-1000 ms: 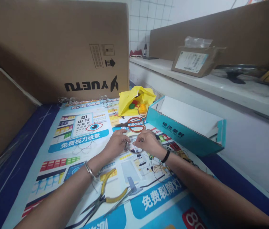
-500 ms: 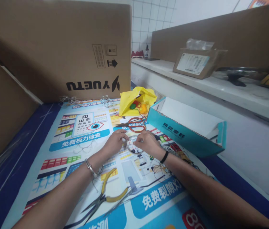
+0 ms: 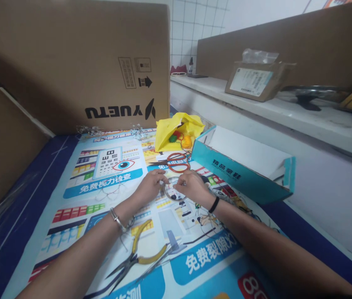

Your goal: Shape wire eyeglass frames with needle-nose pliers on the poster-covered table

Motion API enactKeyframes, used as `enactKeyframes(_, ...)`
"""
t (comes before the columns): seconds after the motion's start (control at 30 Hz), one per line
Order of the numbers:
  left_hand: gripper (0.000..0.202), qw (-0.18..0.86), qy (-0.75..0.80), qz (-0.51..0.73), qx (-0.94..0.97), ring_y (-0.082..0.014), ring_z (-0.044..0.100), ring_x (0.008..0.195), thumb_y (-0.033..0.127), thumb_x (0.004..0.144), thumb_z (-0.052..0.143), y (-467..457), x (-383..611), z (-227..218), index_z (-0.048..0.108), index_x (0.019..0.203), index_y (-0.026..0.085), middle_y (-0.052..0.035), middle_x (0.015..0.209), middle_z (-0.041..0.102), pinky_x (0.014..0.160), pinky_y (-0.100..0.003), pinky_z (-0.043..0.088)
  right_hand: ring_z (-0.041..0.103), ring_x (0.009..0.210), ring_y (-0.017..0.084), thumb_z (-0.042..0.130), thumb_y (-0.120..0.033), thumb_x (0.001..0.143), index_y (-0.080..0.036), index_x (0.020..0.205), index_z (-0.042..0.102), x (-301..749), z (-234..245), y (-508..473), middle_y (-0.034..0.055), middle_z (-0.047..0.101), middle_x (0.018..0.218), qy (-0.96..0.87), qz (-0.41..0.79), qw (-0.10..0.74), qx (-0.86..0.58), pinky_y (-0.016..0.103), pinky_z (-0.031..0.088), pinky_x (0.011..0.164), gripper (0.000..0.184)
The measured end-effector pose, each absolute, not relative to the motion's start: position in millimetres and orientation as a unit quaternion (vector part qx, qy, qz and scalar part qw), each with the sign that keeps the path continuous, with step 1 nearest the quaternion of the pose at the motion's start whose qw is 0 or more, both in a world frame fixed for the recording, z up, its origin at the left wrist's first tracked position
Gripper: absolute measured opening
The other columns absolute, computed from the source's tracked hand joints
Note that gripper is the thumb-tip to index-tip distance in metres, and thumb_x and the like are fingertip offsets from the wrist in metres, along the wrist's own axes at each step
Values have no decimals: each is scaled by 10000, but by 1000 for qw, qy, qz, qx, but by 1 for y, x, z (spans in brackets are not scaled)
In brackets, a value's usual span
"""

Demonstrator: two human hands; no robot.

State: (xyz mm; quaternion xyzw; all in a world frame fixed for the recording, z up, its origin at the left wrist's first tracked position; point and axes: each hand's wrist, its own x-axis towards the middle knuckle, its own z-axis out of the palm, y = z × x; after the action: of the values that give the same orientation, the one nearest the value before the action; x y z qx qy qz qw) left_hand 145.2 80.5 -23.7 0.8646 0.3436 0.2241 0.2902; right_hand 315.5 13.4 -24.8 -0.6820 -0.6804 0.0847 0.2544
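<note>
A thin round hoop [image 3: 176, 198] lies level just above or on the printed sheet [image 3: 151, 282]; the print shows through its middle. At its left rim my left hand [image 3: 149, 185] has thumb and fingers pinched together on it. From the right, my right hand [image 3: 193, 187] reaches over the hoop with fingertips pinched, and what sits between them is too small to make out. Orange-handled scissors [image 3: 178, 162] lie just beyond the hands. Closer to me are long-nose pliers [image 3: 136, 258] with yellow handles, spread apart, beside some thin wires [image 3: 157, 265].
A yellow bag [image 3: 166, 139] with coloured yarn balls stands behind the scissors. To the right is an open teal shoe box [image 3: 244, 176], with tangled threads [image 3: 208, 216] near my right wrist. A large cardboard box [image 3: 70, 62] closes off the back left. A white ledge [image 3: 213, 87] carries a parcel [image 3: 253, 81].
The camera view has shifted very slightly. Both hands keep nearly the same pinched pose at the hoop, and nothing else has visibly moved.
</note>
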Motion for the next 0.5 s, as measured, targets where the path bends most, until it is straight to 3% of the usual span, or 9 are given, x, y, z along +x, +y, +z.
enactKeyframes(0.27,379,310,324,214,868,-208,519,1125,-21,668,415,81,145,-25,709,792,184,-84,1154,578,986,-377,396,515,685,159,660,-292,697,-179,573,626,317,-26,13,32,596,658,-681,86,255,-681,264,340,653,171)
enactKeyframes(0.5,342,256,278,165,911,-219,487,1160,44,749,432,80,142,-21,712,849,213,-60,1236,553,1007,-384,369,518,697,155,647,-243,703,-179,580,631,316,-25,13,25,592,656,-684,84,248,-681,258,345,672,140)
